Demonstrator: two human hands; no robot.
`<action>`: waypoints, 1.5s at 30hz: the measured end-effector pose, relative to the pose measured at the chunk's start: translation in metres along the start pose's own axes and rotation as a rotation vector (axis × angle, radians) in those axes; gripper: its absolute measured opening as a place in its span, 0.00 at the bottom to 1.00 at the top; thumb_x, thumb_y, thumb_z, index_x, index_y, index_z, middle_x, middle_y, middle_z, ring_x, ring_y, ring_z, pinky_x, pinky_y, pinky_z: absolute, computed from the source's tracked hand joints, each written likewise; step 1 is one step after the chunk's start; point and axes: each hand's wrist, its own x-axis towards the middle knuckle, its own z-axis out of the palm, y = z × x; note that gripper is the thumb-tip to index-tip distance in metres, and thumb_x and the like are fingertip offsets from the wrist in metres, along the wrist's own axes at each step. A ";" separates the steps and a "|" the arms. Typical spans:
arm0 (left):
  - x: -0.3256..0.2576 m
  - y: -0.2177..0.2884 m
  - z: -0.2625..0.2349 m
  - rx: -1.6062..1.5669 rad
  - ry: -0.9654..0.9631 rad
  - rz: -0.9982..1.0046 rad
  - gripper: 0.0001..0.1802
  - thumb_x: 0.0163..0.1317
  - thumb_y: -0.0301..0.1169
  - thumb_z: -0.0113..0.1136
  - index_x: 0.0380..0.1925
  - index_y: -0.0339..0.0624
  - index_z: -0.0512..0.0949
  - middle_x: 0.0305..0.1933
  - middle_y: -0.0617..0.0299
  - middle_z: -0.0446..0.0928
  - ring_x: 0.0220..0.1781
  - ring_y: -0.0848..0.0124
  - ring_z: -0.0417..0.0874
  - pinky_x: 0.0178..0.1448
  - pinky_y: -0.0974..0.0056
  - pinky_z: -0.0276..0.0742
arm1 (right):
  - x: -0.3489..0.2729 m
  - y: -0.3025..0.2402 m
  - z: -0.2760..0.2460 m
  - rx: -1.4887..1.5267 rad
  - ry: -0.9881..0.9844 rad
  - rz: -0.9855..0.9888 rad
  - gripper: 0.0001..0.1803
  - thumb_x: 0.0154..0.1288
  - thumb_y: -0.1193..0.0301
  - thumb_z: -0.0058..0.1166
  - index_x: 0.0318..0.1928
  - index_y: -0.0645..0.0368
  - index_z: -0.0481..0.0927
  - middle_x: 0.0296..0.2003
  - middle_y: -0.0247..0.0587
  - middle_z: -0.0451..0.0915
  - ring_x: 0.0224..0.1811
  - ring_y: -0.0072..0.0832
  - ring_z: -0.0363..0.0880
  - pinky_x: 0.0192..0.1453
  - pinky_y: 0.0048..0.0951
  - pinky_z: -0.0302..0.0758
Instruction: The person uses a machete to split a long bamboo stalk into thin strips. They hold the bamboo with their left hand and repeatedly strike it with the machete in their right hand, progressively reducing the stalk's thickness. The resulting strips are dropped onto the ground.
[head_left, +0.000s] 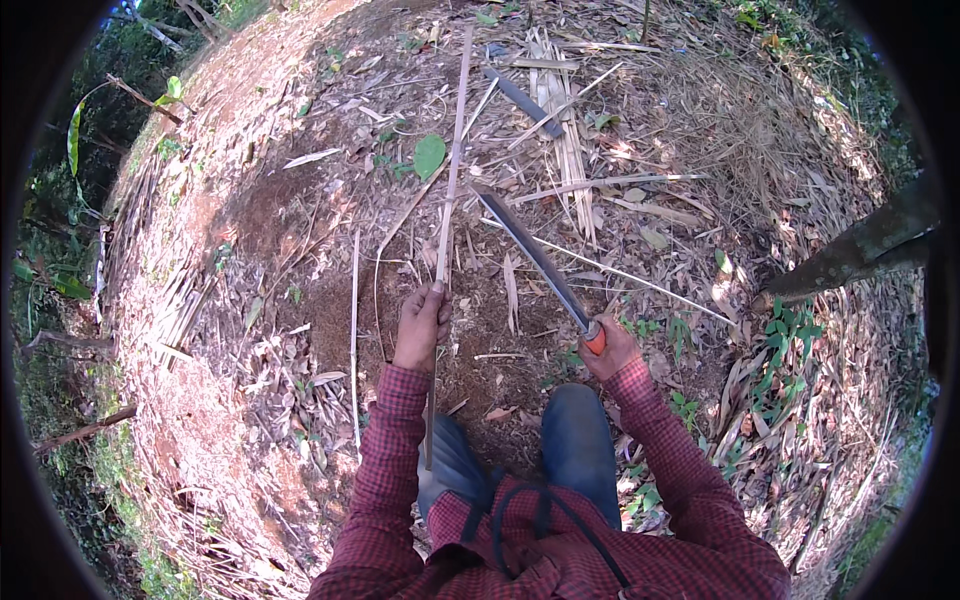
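Closed around a long, thin strip of split bamboo (452, 190) is my left hand (423, 318). The strip runs from far ahead back past my wrist, its near end close to my left knee. My right hand (610, 348) grips the orange handle (596, 338) of a machete (543, 262). Its long dark blade slants forward and to the left, the tip near the strip but apart from it as far as I can tell. Fingers of both hands are wrapped round what they hold.
A second dark blade (525, 103) lies ahead beside a bundle of split strips (568, 150). Thin sticks (355, 340) and dry leaves litter the ground. A tree trunk (850, 250) stands at the right. Low green plants (783, 350) grow beside it.
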 end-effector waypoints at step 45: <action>-0.107 0.018 0.008 -0.229 -0.267 -0.390 0.10 0.68 0.37 0.40 0.31 0.46 0.66 0.16 0.74 0.56 0.11 0.83 0.52 0.13 0.76 0.47 | 0.067 -0.080 -0.065 -0.474 -0.155 -0.429 0.24 0.46 0.68 0.60 0.44 0.54 0.67 0.34 0.42 0.75 0.38 0.41 0.77 0.39 0.40 0.74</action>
